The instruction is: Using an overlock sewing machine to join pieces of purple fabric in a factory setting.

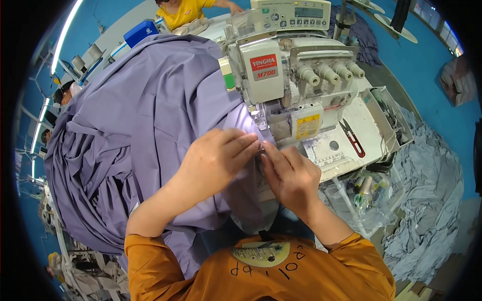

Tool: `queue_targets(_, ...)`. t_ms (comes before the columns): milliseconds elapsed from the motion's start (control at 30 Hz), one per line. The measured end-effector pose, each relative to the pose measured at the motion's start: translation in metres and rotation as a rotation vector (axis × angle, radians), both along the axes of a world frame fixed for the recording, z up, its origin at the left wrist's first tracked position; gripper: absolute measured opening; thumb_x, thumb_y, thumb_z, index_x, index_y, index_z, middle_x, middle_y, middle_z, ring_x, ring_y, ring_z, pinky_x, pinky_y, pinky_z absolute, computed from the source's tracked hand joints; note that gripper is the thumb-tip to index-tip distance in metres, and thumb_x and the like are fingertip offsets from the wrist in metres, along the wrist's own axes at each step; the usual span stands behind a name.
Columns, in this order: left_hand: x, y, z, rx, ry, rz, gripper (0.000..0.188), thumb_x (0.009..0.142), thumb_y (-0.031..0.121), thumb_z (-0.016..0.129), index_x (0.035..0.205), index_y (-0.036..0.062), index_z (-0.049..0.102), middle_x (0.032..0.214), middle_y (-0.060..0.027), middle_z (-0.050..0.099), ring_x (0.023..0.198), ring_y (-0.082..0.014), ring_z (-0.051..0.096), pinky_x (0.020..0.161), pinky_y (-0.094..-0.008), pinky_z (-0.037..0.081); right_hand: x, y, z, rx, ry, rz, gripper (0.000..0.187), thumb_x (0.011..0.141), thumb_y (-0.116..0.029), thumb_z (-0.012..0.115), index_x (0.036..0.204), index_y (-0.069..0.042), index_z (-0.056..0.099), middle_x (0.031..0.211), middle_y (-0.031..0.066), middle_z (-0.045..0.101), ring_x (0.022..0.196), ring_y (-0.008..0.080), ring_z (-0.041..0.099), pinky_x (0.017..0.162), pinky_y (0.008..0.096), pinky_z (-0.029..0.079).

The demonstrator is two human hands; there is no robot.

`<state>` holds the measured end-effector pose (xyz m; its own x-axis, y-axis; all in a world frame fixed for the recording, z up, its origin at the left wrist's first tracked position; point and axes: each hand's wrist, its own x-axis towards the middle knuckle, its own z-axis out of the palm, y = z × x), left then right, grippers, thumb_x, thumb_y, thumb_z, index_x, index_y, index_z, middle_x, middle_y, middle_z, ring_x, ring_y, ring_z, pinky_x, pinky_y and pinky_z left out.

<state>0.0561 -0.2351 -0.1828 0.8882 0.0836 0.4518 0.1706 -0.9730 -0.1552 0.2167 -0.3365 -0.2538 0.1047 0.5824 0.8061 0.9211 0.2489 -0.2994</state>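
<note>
A large heap of lavender fabric [150,100] covers the left of the work table and hangs toward my lap. Its edge runs up to the lit needle area of a white overlock sewing machine [266,80]. My left hand [216,153] lies over the fabric just in front of the presser foot, fingers together and pressing on the cloth. Close beside it, my right hand [293,175] pinches the fabric edge between thumb and fingertips. The two hands' fingertips nearly meet. Exactly where the cloth sits under the foot is hidden by the machine's clear guard and my fingers.
Red-handled thread snips [353,139] lie on the machine bed at right, near a grey tray [386,115]. A clear plastic bin [366,195] with thread cones hangs below. Pale grey fabric [427,200] is piled at far right. A person in yellow [186,12] works across the table.
</note>
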Motion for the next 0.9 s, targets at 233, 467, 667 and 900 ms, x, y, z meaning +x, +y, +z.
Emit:
queue_targets(233, 0.004, 0.037, 0.004, -0.019, 0.076, 0.117, 0.029, 0.074, 0.007, 0.062, 0.102, 0.0045, 0.069, 0.104, -0.0036, 0.068, 0.093, -0.0219, 0.063, 0.075, -0.0332, 0.052, -0.002, 0.008, 0.008, 0.065, 0.016, 0.066, 0.025, 0.079, -0.01, 0.072, 0.104, -0.009, 0.069, 0.08, 0.0022, 0.057, 0.056, 0.0189, 0.058, 0.049, 0.0298, 0.046)
queue_targets(467, 0.015, 0.068, -0.003, 0.086, -0.034, 0.298, 0.015, 0.079, 0.011, 0.059, 0.088, 0.0052, 0.068, 0.084, -0.0029, 0.065, 0.079, -0.0216, 0.058, 0.066, -0.0334, 0.051, -0.011, 0.046, 0.037, 0.197, -0.065, 0.136, 0.033, 0.079, -0.005, 0.065, 0.113, -0.005, 0.065, 0.123, 0.0068, 0.061, 0.061, 0.0167, 0.062, 0.054, 0.0262, 0.05)
queue_targets(667, 0.012, 0.079, -0.008, 0.057, -0.022, 0.367, 0.016, 0.078, 0.011, 0.058, 0.089, 0.0057, 0.068, 0.089, -0.0026, 0.066, 0.083, -0.022, 0.059, 0.068, -0.0343, 0.052, -0.025, 0.064, 0.045, -0.007, -0.162, -0.015, 0.031, 0.084, -0.009, 0.064, 0.114, -0.006, 0.066, 0.126, 0.0052, 0.063, 0.077, 0.0201, 0.07, 0.063, 0.0281, 0.054)
queue_targets(900, -0.029, 0.071, -0.01, 0.028, -0.008, 0.459, 0.033, 0.078, 0.009, 0.063, 0.111, 0.0057, 0.067, 0.113, -0.0011, 0.067, 0.089, -0.0217, 0.058, 0.075, -0.0342, 0.051, -0.036, 0.022, 0.019, 0.08, 0.025, 0.256, 0.025, 0.08, -0.009, 0.07, 0.105, -0.005, 0.065, 0.11, 0.0071, 0.066, 0.061, 0.018, 0.066, 0.054, 0.029, 0.051)
